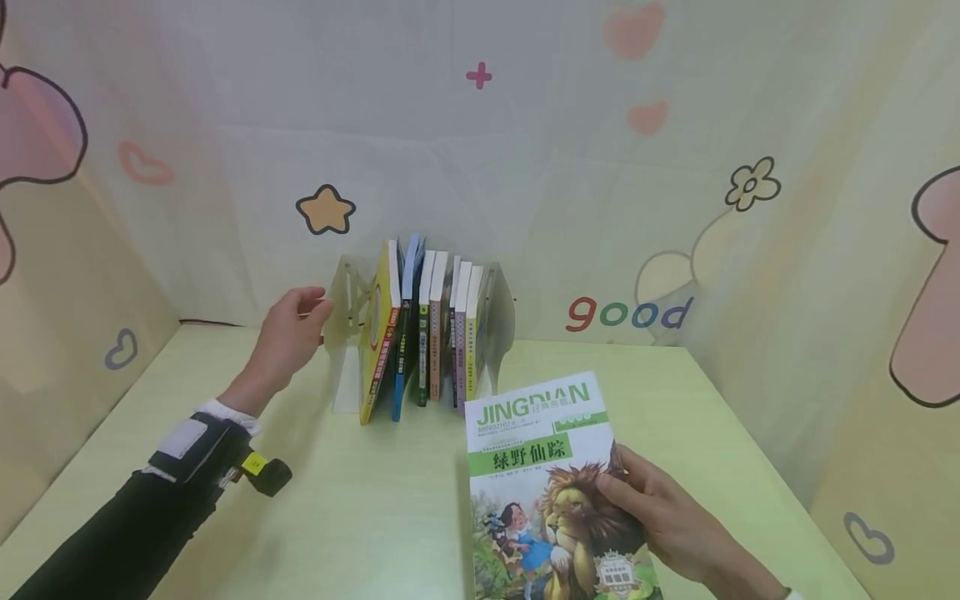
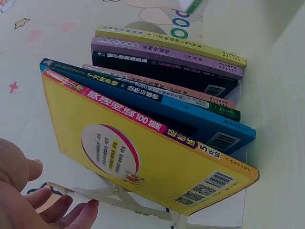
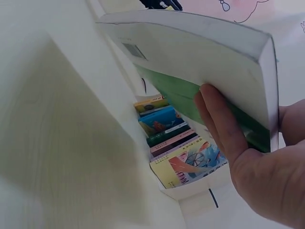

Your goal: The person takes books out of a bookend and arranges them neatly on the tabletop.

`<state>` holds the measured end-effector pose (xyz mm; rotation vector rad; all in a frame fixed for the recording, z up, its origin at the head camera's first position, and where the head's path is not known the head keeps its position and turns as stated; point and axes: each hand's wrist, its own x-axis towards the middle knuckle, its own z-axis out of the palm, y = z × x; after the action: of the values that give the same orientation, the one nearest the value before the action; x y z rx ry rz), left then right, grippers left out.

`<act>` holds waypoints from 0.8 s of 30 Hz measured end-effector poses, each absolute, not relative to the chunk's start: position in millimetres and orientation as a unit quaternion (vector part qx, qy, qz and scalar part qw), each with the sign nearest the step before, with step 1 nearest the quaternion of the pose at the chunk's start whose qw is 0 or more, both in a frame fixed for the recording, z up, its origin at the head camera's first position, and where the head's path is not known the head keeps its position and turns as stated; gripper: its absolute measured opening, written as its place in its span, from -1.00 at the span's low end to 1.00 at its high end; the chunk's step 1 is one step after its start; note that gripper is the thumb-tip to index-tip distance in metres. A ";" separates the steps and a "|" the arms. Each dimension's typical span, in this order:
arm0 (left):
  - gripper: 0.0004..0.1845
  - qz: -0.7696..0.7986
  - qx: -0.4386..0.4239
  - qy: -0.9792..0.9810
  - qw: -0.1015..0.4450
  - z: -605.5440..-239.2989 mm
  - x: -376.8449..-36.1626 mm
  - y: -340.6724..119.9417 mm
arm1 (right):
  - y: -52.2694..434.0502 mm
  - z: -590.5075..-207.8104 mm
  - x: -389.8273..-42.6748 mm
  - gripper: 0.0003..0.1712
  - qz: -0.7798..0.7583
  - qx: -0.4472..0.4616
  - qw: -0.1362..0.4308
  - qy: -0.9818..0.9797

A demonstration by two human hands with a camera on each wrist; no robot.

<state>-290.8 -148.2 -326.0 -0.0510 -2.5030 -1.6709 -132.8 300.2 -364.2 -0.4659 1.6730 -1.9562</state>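
Lion book (image 1: pixel 551 492) up off the table (image 1: pixel 360 517), cover to the camera, well in front of the rack (image 1: pixel 345 308) and a little right of it. Gripped at its right edge by the right hand (image 1: pixel 675 525): thumb over the cover, fingers (image 3: pixel 217 119) curled underneath, as the right wrist view shows. Held that way, likely, to keep the spine side free. Long axis running from near the body toward the rack, title end farthest away, book tipped up slightly.

Over at the rack's left end plate, left hand (image 1: pixel 288 333) reaching in, fingers loosely spread, tips (image 2: pixel 71 210) touching or almost touching the clear plate, gripping nothing. Probably steadying the rack, or ready to slide the end out; cannot tell which.

Inside the rack, a row of books standing spine out. Yellow book (image 1: pixel 378 333) nearest the left plate, leaning; blue book (image 1: pixel 405 325) next; thinner green, pink, purple and yellow-green ones beyond. Small gap beside the right plate. Behind the rack, a cartoon backdrop (image 1: pixel 630 312) reading "good".
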 end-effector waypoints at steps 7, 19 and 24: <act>-0.39 -0.553 -0.018 -0.830 0.073 -331.8 -296.5 -147.4 | 302.1 -369.1 -132.9 -0.37 -0.723 -0.156 0.276 0.613; -0.43 -0.569 -0.006 -0.820 0.061 -333.2 -298.5 -149.4 | 306.4 -379.4 -134.9 -0.32 -0.720 -0.138 0.288 0.616; -0.39 -0.565 -0.020 -0.824 0.043 -330.6 -298.8 -152.6 | 309.6 -383.9 -135.2 -0.31 -0.720 -0.130 0.293 0.616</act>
<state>-298.8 -152.6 -330.6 -0.0619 -2.5185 -1.7283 -135.2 309.6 -383.9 -0.3466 1.6401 -1.9165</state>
